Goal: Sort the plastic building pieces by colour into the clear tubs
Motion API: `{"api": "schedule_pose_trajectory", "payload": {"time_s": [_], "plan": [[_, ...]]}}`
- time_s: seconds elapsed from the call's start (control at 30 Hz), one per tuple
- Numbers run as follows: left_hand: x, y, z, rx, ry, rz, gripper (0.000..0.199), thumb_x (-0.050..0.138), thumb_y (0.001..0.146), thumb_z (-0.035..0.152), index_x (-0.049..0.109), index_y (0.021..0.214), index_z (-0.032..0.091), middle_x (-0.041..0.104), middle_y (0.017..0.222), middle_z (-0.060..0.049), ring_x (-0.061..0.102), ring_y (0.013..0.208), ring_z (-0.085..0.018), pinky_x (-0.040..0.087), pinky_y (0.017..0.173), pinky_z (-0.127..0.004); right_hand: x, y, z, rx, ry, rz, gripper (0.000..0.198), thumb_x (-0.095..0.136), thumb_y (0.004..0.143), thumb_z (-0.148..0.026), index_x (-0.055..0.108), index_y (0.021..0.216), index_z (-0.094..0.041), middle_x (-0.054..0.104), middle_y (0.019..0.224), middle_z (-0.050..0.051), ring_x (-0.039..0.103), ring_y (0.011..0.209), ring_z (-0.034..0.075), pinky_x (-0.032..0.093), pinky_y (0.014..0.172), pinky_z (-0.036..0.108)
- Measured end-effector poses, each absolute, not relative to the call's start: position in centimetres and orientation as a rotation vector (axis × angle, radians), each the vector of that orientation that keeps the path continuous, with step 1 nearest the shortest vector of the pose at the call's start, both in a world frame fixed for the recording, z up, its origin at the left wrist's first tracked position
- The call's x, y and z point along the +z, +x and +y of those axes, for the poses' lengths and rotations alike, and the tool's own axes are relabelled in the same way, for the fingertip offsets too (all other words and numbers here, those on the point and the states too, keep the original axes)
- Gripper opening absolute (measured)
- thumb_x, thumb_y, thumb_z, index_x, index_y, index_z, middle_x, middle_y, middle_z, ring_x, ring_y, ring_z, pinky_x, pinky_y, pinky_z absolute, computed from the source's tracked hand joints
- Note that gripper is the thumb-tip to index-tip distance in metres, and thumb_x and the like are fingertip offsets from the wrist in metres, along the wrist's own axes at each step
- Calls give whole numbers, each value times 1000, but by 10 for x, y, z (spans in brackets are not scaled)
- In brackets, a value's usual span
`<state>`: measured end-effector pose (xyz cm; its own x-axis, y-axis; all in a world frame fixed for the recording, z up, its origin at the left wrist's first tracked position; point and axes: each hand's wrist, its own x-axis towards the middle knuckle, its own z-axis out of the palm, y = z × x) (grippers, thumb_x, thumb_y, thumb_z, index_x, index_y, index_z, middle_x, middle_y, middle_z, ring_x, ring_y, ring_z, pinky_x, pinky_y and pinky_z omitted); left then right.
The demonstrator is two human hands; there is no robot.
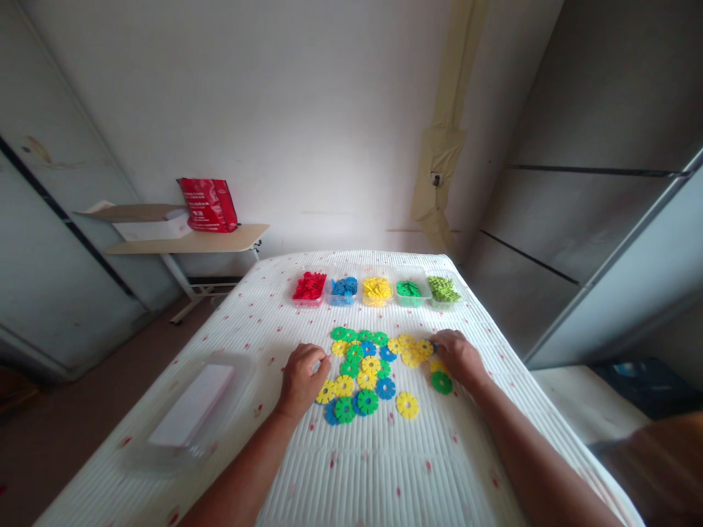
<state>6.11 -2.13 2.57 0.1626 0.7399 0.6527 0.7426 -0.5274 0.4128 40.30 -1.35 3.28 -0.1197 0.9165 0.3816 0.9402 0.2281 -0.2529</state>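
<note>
Flower-shaped plastic discs with notched rims lie in a cluster on the table. My left hand (304, 377) rests curled at the cluster's left edge, near a yellow disc (326, 392); nothing shows between thumb and forefinger. My right hand (460, 359) is closed at the upper right, its fingertips on a blue disc (436, 348) that they mostly cover. Beside that disc sits a group of yellow discs (411, 357). Below the right hand is a green disc (441, 382), partly overlapping a yellow one. A single yellow disc (407, 405) lies apart toward me.
Behind the cluster stand clear tubs of red pieces (309, 287), blue pieces (343, 290), yellow pieces (377, 290), green pieces (408, 292) and light green pieces (444, 288). A clear plastic box (190, 439) holding a white block is at left. A side table (220, 240) bears a red bag (209, 205).
</note>
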Motion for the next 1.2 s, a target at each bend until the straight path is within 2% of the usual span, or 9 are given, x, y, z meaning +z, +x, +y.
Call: {"api": "schedule_pose_trajectory", "payload": {"time_s": [0.2,0.47,0.63,0.83,1.03,1.2], "plan": [[27,62,-22,-1340,-2399,-1525,21,48,78,21,52,58,19,57,62,-1,52,67,-15,43,66,-27,29,401,-12,37,-1424,-2166,46,42,71,-11,59,113,-22,60,117,6,52,106,23,43,91,41],[29,63,-23,-1330,-2404,-1530,21,48,79,21,51,58,20,58,61,0,53,65,-14,44,68,-27,25,410,-9,158,-1571,-2193,49,53,71,-24,56,119,-18,62,114,8,54,105,24,43,91,37],[29,63,-23,-1322,-2405,-1531,21,47,79,21,51,58,20,57,62,0,53,66,-14,44,68,-27,36,419,-16,121,-1718,-2104,47,55,71,-26,58,116,-15,64,111,10,58,100,23,45,88,34],[29,63,-23,-1320,-2411,-1525,21,48,79,21,50,58,20,57,61,1,53,64,-14,43,67,-27,47,421,-24,48,-1796,-2131,35,55,73,-26,63,107,-23,67,104,5,60,95,22,47,83,33],[28,63,-22,-1300,-2419,-1526,22,47,80,22,50,58,19,57,61,0,53,65,-14,43,69,-28,56,425,-28,-12,-2004,-2066,34,56,73,-26,64,106,-22,67,102,7,61,92,23,47,79,32],[28,63,-22,-1308,-2418,-1543,22,47,79,22,51,58,19,57,61,0,54,65,-14,44,68,-27,58,429,-34,172,-1928,-2039,30,59,70,-29,65,98,-24,68,98,3,63,86,20,48,74,29]]}}
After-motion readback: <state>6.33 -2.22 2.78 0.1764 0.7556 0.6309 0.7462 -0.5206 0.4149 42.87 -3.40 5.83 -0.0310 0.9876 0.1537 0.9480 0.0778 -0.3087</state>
